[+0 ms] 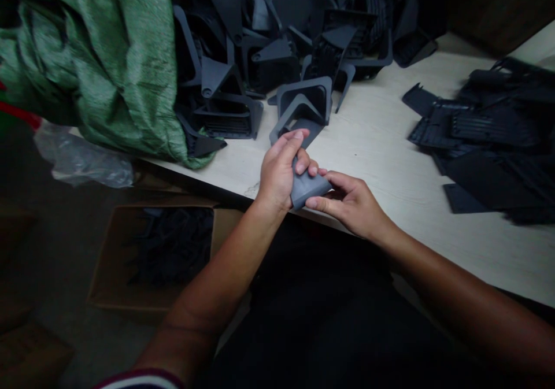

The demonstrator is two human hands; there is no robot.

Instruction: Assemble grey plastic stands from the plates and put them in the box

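Close to the table's front edge, my left hand (281, 172) is closed around a grey plastic part (309, 188) with a smooth, angled face. My right hand (353, 201) pinches the lower right corner of the same part between thumb and fingers. Much of the part is covered by my fingers, so its full shape is hidden. Just beyond my hands, a grey frame-like plastic piece (323, 85) rests on the pale table (368, 134).
A heap of similar dark plastic parts (277, 59) spreads across the back. Flat black panels (498, 140) are piled at right. A green woven sack (130, 59) drapes over the left end. Below stands a cardboard box (104, 256) holding dark pieces, near a clear plastic bag (82, 155).
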